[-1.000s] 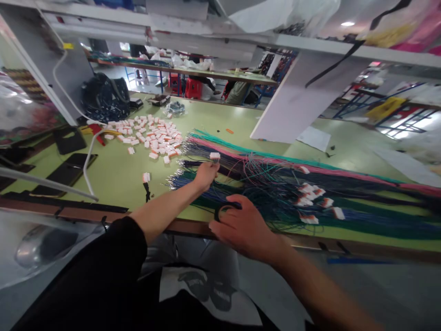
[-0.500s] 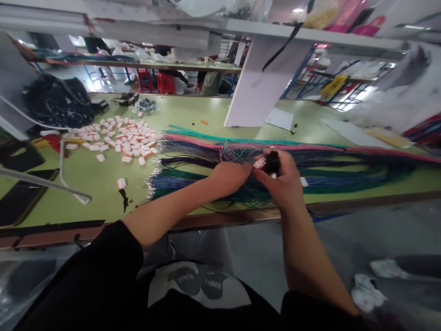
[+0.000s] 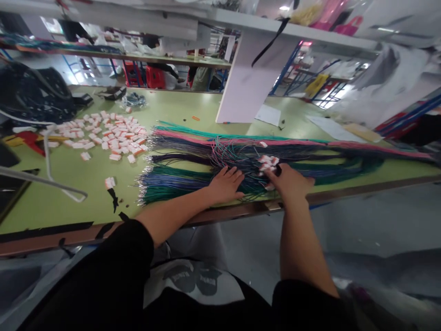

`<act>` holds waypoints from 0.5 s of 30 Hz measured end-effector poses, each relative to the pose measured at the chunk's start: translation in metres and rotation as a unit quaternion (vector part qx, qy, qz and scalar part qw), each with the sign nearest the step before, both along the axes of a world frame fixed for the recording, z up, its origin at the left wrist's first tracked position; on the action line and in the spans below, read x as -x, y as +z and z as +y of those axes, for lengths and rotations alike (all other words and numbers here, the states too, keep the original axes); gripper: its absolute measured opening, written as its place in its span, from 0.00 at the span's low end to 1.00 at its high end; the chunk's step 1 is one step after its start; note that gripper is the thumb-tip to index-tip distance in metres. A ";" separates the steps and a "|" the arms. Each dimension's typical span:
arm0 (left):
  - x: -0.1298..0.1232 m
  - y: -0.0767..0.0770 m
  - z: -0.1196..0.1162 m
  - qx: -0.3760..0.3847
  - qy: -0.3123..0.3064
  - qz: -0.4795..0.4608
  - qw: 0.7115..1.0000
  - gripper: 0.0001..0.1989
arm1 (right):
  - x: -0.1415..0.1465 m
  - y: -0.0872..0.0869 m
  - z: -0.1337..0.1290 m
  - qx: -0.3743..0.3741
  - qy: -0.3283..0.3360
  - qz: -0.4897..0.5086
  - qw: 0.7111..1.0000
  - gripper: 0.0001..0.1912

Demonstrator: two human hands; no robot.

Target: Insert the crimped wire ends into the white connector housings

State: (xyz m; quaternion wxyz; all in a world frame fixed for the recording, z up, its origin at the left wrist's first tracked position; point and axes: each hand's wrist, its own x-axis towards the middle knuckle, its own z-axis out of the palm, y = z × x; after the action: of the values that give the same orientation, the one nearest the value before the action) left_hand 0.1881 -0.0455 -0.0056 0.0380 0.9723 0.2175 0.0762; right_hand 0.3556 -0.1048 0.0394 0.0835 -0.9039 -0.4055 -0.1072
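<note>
My left hand lies palm down with fingers spread on the bundled wires, near the table's front edge. To its right, my right hand is closed at a cluster of white-and-orange connectors, with its thumb side against them. A bit of something black shows between the fingers and the cluster; its kind is hidden. Thin wires from the cluster spread in a tangle between the hands. The wires run lengthwise in teal, pink, dark, blue and green groups, with bare metal terminals at their left ends.
A pile of loose white-and-orange connectors lies to the left. A separate connector with black tape sits nearer the front. A white bent rod juts in from the left. A white upright panel stands behind the wires, under a shelf.
My left hand has left the connector cluster, opened and come down onto the wires. My right hand has lowered and turned over with the cluster. The whole view has shifted slightly right.
</note>
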 end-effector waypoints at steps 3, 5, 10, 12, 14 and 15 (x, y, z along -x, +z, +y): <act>-0.002 -0.011 0.006 0.027 -0.012 0.011 0.999 0.32 | 0.008 0.009 0.003 -0.058 0.024 -0.045 0.997 0.25; 0.000 -0.007 0.006 0.035 -0.013 0.001 0.999 0.32 | 0.017 0.019 0.009 -0.123 0.077 -0.063 0.987 0.25; 0.014 0.010 -0.003 0.013 -0.042 -0.037 0.998 0.30 | 0.049 0.044 0.047 -0.110 0.261 -0.045 0.958 0.24; 0.026 0.013 -0.008 -0.009 -0.054 -0.047 0.997 0.29 | 0.067 0.049 0.069 -0.078 0.309 -0.028 0.947 0.23; 0.044 0.013 -0.013 -0.037 -0.057 -0.055 0.996 0.26 | 0.085 0.049 0.094 -0.031 0.336 -0.013 0.941 0.24; 0.055 0.014 -0.016 -0.047 -0.057 -0.056 0.996 0.24 | 0.093 0.048 0.108 0.001 0.337 -0.009 0.942 0.25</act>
State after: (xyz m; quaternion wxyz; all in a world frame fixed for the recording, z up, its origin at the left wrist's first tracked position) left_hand 0.1334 -0.0612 0.0081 0.0092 0.9781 0.1554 0.1385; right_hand 0.2629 0.0030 0.0873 0.1098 -0.7138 -0.6870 -0.0806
